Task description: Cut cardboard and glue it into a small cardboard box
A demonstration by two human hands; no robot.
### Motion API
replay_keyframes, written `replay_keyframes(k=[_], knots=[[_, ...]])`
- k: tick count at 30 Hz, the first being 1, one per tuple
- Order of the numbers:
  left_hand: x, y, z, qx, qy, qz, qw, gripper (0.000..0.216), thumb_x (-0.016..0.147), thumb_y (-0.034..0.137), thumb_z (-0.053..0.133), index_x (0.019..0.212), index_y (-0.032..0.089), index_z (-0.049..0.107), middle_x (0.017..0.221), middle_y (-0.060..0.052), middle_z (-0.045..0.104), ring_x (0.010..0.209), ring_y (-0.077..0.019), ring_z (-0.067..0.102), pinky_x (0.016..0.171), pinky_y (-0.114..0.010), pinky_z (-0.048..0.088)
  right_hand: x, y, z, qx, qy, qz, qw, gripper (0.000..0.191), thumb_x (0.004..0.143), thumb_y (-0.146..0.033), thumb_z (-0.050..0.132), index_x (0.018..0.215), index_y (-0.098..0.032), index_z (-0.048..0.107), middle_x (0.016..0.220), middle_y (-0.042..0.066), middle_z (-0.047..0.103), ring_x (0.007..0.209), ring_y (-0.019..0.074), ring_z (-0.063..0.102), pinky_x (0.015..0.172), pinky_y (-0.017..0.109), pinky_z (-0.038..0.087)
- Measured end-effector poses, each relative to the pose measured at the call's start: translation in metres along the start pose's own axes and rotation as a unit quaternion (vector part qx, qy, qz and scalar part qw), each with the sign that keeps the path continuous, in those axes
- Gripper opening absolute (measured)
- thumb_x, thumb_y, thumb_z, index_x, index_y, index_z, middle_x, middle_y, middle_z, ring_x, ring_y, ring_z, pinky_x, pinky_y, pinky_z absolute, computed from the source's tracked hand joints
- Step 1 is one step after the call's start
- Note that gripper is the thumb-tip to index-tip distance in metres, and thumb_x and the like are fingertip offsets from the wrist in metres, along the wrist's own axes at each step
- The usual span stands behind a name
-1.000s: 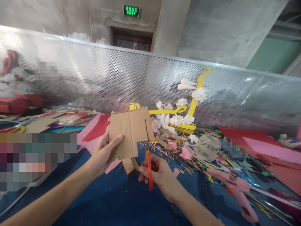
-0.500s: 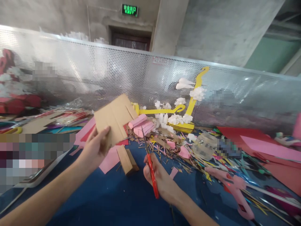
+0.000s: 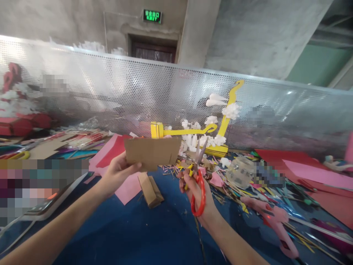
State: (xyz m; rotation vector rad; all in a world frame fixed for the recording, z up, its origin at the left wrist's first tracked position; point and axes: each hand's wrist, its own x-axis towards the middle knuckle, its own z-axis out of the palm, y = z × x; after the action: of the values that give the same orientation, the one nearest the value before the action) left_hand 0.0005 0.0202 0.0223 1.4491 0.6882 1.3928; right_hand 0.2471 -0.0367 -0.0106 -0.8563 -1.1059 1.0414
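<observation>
My left hand (image 3: 120, 171) grips a flat piece of brown cardboard (image 3: 153, 152) by its left edge, thumb on the near face, and holds it above the table. In my right hand (image 3: 197, 189) is a pair of scissors (image 3: 202, 195) with red handles; the blades point up and away, apart from the cardboard. Something small and yellow shows at the right fingers, too unclear to name. Below the cardboard, a folded cardboard piece (image 3: 150, 189) lies on the blue table (image 3: 116, 232) beside a pink sheet (image 3: 128, 187).
Yellow shapes with white tufts (image 3: 224, 125) stand against the perforated metal screen (image 3: 124, 88). Scraps lie heaped before them. A pink glue gun (image 3: 278, 221) rests at the right, near red sheets (image 3: 328, 198). A white power strip (image 3: 52, 209) is at the left.
The cardboard has tipped from a raised, slanted pose to a lower, more level one. My right hand has moved right and turned the scissors, so their red handle loops now show.
</observation>
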Motion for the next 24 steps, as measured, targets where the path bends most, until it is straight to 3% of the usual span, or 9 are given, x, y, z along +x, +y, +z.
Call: replay_keyframes(k=[4,8,11,13,15,16,19,21,24], knots=[[0.0,0.006,0.001,0.107,-0.006,0.081,0.991,0.015,0.067,0.016,0.086,0.079,0.024,0.082,0.124,-0.014,0.068,0.13,-0.0358,0.056,0.107,-0.047,0.048,-0.006,-0.011,0.004,0.121,-0.048,0.012,0.991,0.033,0.09,-0.054,0.07,0.089,-0.022,0.065,0.081,0.002,0.065,0.068,0.016,0.059,0.064,0.032,0.049],[0.004,0.005,-0.007,0.196,0.029,0.148,0.969,0.007,0.073,0.023,0.084,0.071,0.03,0.082,0.14,-0.008,0.06,0.148,-0.0392,0.034,0.124,-0.061,0.022,-0.008,-0.018,0.005,0.157,-0.087,0.067,0.981,0.024,0.089,-0.043,0.072,0.083,-0.021,0.064,0.074,0.0,0.062,0.072,0.0171,0.061,0.068,0.031,0.051],[0.005,0.001,-0.011,0.284,0.02,0.209,0.935,0.004,0.078,0.027,0.081,0.078,0.031,0.082,0.159,0.002,0.043,0.156,-0.041,0.013,0.126,-0.065,0.006,-0.009,-0.013,0.003,0.15,-0.094,0.091,0.98,0.023,0.086,-0.04,0.076,0.083,-0.02,0.065,0.074,-0.001,0.062,0.07,0.0152,0.059,0.067,0.03,0.05],[0.005,-0.003,-0.011,0.274,0.03,0.212,0.938,0.023,0.083,0.03,0.078,0.106,0.033,0.079,0.162,0.001,0.039,0.155,-0.04,0.017,0.125,-0.065,0.014,-0.008,-0.006,0.003,0.137,-0.078,0.069,0.985,0.02,0.081,-0.033,0.08,0.082,-0.02,0.066,0.074,-0.001,0.062,0.068,0.0139,0.058,0.068,0.028,0.049],[0.005,-0.006,-0.009,0.209,0.041,0.185,0.959,0.046,0.09,0.035,0.071,0.135,0.036,0.063,0.157,-0.004,0.046,0.149,-0.0365,0.033,0.121,-0.062,0.03,-0.008,-0.001,0.004,0.137,-0.06,0.055,0.987,0.017,0.078,-0.027,0.081,0.085,-0.02,0.068,0.074,-0.001,0.064,0.069,0.0144,0.06,0.069,0.029,0.05],[0.005,-0.006,-0.008,0.184,0.039,0.168,0.968,0.045,0.093,0.037,0.067,0.137,0.035,0.059,0.152,-0.006,0.051,0.146,-0.0349,0.039,0.118,-0.06,0.035,-0.008,0.0,0.004,0.145,-0.053,0.058,0.986,0.016,0.077,-0.026,0.081,0.086,-0.02,0.069,0.075,-0.001,0.065,0.071,0.0154,0.061,0.069,0.03,0.051],[0.004,-0.005,-0.005,0.16,0.016,0.118,0.98,0.021,0.098,0.037,0.06,0.109,0.027,0.074,0.147,-0.007,0.057,0.145,-0.0333,0.042,0.116,-0.052,0.04,-0.007,-0.003,0.004,0.159,-0.045,0.075,0.983,0.011,0.075,-0.024,0.076,0.083,-0.02,0.071,0.08,0.003,0.071,0.075,0.0189,0.064,0.07,0.033,0.053],[0.004,-0.002,-0.001,0.102,0.007,0.078,0.992,0.022,0.097,0.035,0.059,0.093,0.023,0.077,0.148,-0.007,0.056,0.144,-0.0335,0.042,0.112,-0.048,0.044,-0.007,-0.006,0.003,0.157,-0.044,0.079,0.983,0.011,0.071,-0.022,0.075,0.081,-0.019,0.071,0.083,0.004,0.073,0.077,0.0206,0.066,0.071,0.034,0.054],[0.001,0.005,0.008,-0.049,0.002,-0.013,0.999,0.025,0.094,0.036,0.056,0.105,0.023,0.075,0.141,-0.009,0.061,0.133,-0.0318,0.053,0.102,-0.042,0.052,-0.007,-0.005,0.001,0.134,-0.033,0.072,0.988,0.017,0.069,-0.022,0.075,0.086,-0.021,0.073,0.085,0.004,0.074,0.079,0.0215,0.067,0.072,0.035,0.055]])
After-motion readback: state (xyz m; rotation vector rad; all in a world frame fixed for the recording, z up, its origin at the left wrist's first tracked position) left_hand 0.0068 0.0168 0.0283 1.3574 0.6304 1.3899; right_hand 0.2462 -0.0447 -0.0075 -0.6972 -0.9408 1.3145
